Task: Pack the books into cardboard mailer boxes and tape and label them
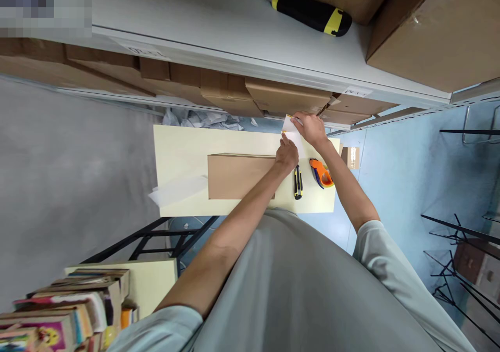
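At the table's far edge, my right hand (311, 128) grips the upper part of a white sheet (288, 125) with thin yellow marks at its edge. My left hand (288, 151) is closed on the sheet's lower left side, fingertips at a yellow mark. Just left of that hand lies a long brown cardboard box (238, 177) on the cream table (179, 143). A black and yellow utility knife (298, 183) rests below my hands. Right of the knife sits an orange tape dispenser (321, 173), partly beside my right forearm. Whether the sheet is folded, I cannot tell.
A grey shelf (219, 50) runs across the front, with cardboard boxes (289, 96) below and a large box (433, 34) above. Another black and yellow knife (308, 11) lies on it. White paper (179, 189) overhangs the table's left edge. Books (74, 310) are stacked lower left.
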`<state>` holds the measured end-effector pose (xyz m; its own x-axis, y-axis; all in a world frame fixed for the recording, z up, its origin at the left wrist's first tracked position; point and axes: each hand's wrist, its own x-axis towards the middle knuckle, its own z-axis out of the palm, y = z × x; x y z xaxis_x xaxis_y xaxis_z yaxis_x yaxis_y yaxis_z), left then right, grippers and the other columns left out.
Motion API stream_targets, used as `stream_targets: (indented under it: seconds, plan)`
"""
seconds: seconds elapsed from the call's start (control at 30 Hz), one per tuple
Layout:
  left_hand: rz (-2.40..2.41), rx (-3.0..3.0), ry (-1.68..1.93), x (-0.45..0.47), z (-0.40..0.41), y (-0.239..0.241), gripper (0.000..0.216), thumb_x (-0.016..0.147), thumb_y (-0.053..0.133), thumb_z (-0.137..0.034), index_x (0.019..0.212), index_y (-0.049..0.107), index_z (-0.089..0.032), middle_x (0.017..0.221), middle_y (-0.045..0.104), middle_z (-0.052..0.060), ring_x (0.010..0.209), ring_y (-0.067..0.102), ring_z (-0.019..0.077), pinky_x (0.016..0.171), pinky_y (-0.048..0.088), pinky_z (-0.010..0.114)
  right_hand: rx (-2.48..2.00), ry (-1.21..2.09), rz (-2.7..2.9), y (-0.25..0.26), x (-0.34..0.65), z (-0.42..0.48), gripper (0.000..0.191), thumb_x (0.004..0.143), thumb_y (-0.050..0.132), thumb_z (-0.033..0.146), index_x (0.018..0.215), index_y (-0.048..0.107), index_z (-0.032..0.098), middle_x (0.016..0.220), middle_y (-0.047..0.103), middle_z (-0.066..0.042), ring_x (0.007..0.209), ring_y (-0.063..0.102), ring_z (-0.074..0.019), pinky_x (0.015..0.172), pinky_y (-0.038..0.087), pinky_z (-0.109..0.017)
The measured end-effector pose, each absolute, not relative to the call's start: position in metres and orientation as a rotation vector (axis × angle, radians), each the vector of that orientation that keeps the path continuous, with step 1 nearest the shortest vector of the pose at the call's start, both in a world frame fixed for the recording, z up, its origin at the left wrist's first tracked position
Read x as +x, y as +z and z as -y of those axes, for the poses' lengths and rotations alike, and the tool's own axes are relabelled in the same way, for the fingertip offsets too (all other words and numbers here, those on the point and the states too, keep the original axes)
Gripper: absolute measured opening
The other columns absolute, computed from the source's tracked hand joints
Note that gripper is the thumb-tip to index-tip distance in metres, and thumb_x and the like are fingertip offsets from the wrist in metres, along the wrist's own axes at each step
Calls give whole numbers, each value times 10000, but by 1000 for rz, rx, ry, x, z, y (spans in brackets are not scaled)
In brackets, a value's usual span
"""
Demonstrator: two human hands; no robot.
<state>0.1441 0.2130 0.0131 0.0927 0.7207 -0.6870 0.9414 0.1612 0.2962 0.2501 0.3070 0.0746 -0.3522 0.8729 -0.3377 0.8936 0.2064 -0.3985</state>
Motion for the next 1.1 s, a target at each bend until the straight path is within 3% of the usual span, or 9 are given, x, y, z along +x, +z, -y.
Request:
stream_targets:
  seconds: [0.27,0.47,0.6,0.7,0.8,0.87,0.93,1.03,1.1]
  plan:
    - [-1630,1650,-482,144,-213,24,910,1016,660,-183,1784,280,123,1915,2,368,1806,227,441,1337,508,503,2055,-961,-2348,37,271,-309,382,1166,575,442,1201,865,196,1125,873,-111,1096,795,-298,997,580,-379]
    - [-1641,1656,-362,143,-209,18,1017,978,746,-238,1809,256,83,1919,37,365,1788,270,465,1364,482,524,2396,-1171,-2072,16,296,-289,339,1101,617,385,1094,866,154,1023,860,-114,979,790,-248,967,607,-371]
    - [-1666,1597,-311,145,-211,17,1014,975,789,-252,1804,298,63,1923,73,358,1782,279,465,1373,459,494,2386,-1238,-2153,21,294,-278,332,1105,599,367,1142,861,167,1086,865,-104,992,777,-235,1015,609,-379]
    - [-1692,1578,-253,142,-212,20,820,1027,718,-248,1737,440,53,1916,147,347,1730,388,457,1352,473,484,2243,-1250,-2315,28,284,-275,347,1142,590,404,1175,858,186,1166,866,-92,1044,775,-228,1050,592,-361]
    - [-1737,1583,-214,129,-215,21,547,1095,582,-271,1609,646,-96,1868,355,260,1527,635,401,1268,557,497,2078,-1253,-2460,31,275,-268,330,1156,610,429,1168,866,221,1225,858,-83,1123,776,-246,1081,584,-368]
    - [-1811,1556,-202,117,-221,19,472,1105,585,-301,1541,707,-167,1749,532,233,1421,704,382,1213,591,492,2023,-1235,-2514,30,272,-259,312,1157,624,423,1161,870,232,1247,849,-87,1166,772,-266,1099,586,-388]
    - [-1908,1498,-161,103,-228,15,553,1077,686,-340,1599,653,-162,1652,623,243,1412,704,392,1187,594,479,2000,-1227,-2541,28,271,-246,302,1164,610,398,1171,868,241,1281,837,-91,1210,764,-278,1127,586,-408]
    - [-1847,1569,-32,84,-242,4,868,1006,801,-297,1784,439,-171,1763,550,212,1544,618,374,1274,524,446,2055,-1181,-2513,24,270,-225,290,1163,610,384,1248,852,248,1425,790,-112,1350,721,-289,1210,555,-432]
    - [-1652,1701,-1,75,-251,-6,843,992,768,-235,1784,480,-221,1796,546,139,1611,569,332,1348,452,408,2207,-1056,-2383,21,269,-210,381,1122,689,419,1433,782,220,1595,696,-161,1486,645,-322,1274,510,-466]
